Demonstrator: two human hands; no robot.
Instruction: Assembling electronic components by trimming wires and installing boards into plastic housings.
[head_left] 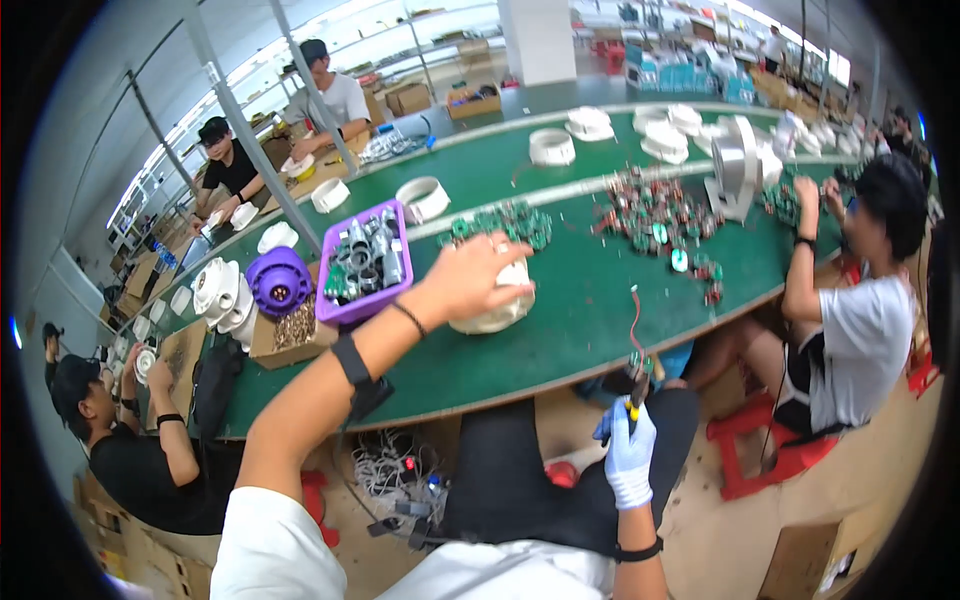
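My bare left hand (474, 277) reaches over a round white plastic housing (495, 314) on the green table (570, 345), thumb and fingers spread around its top. My right hand (629, 455), in a pale glove, is closed around pliers with yellow-and-black handles (634, 404), just off the table's near edge. At the jaws is a small component (638, 366) with a red wire (635, 325) rising from it; its kind is too small to tell. Green circuit boards (520, 222) lie just beyond my left hand.
A purple bin (366, 312) of grey cylindrical parts and a purple round housing (278, 281) stand left. A pile of wired boards (660, 215) lies at right centre. White rings (552, 147) line the far side. Co-workers sit left and right; cables (395, 475) lie below the table.
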